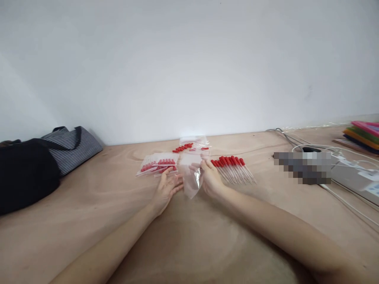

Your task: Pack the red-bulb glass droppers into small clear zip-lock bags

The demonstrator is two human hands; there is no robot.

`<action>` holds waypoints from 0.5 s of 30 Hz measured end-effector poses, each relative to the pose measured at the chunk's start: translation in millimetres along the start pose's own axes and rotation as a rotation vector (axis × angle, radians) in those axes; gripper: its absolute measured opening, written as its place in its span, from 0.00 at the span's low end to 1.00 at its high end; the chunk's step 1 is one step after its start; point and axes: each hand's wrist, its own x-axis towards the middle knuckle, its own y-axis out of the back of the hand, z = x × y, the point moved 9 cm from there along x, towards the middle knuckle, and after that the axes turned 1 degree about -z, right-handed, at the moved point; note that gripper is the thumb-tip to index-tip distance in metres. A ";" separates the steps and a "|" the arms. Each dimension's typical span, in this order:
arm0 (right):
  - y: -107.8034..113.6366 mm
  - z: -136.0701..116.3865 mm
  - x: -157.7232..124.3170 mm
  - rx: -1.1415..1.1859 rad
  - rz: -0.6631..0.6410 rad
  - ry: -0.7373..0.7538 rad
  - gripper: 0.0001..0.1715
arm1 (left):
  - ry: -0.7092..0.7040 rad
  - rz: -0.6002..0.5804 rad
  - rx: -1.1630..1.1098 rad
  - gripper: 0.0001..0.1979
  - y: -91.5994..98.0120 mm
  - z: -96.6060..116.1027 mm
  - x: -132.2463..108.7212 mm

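Observation:
My right hand (211, 179) pinches a clear plastic bag (191, 185) by its right side, over the middle of the table. Just left of the bag is my left hand (168, 188), its fingers spread; whether they touch the bag I cannot tell. Right of my right hand lies a row of several droppers (232, 167) with red bulbs and clear stems. Bags packed with red-bulbed pieces (161, 163) lie beyond my left hand. Behind the held bag are loose red bulbs (182, 148) on more clear plastic bags (194, 140).
On the left of the wooden table (118, 236) sit a black bag (26, 173) and a striped bag (78, 148). To the right are a power strip (349, 173) with cables, a pixelated dark object (304, 167) and a coloured stack (363, 136). A white wall (189, 71) stands behind.

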 end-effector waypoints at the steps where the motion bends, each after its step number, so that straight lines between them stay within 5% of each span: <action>1: 0.8 6.4 -11.8 0.031 0.001 -0.041 0.12 | 0.010 -0.010 0.002 0.31 -1.8 0.1 -0.6; 7: 29.2 1.7 -51.7 -0.258 -0.049 -0.017 0.25 | -0.009 -0.240 0.417 0.20 -8.7 10.0 1.1; 11: 46.2 -41.1 -58.1 -0.963 -0.134 0.341 0.16 | -0.050 -0.320 0.584 0.15 0.4 24.4 5.7; 15: 43.1 -63.8 -51.6 -1.641 -0.157 0.649 0.08 | -0.297 -0.253 0.929 0.19 -10.9 46.4 -6.0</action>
